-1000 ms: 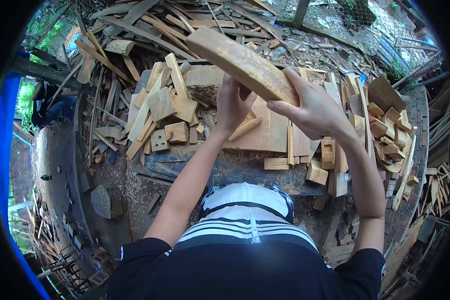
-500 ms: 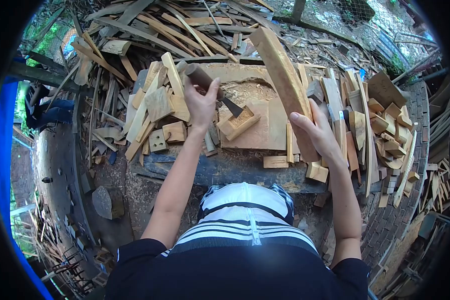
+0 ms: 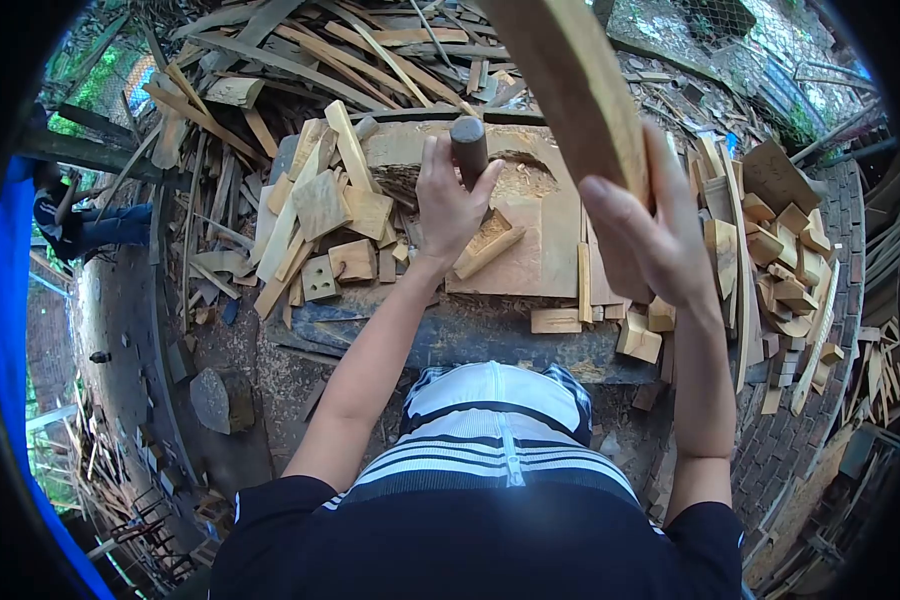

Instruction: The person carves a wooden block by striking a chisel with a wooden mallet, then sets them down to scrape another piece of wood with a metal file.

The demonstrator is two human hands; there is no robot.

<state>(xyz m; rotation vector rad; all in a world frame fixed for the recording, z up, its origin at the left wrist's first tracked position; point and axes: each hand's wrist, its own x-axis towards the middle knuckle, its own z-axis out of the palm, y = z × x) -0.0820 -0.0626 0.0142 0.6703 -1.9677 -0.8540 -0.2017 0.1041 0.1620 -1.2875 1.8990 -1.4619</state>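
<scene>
My left hand (image 3: 450,208) is wrapped round the dark cylindrical handle of a chisel (image 3: 469,148), held nearly upright. The chisel's blade is mostly hidden behind my fingers, over the hollowed end of a small wooden block (image 3: 492,256). That block lies at a slant on a flat wooden board (image 3: 558,240), with pale chips in its recess. In my right hand (image 3: 660,225) is a thick wooden bar (image 3: 582,95), raised close to the camera, its top running out of the frame. The bar is apart from the chisel handle.
Wood offcuts (image 3: 322,206) are heaped left of the board, and more blocks (image 3: 785,265) are piled at right. Long scrap strips (image 3: 370,60) fill the back. A drilled block (image 3: 319,278) sits by the bench's front edge (image 3: 420,340). Another person (image 3: 100,225) is at far left.
The wooden bar has risen higher and nearer the camera in my right hand. My left hand has shifted right, and the chisel has gone from leaning to nearly upright over the recess.
</scene>
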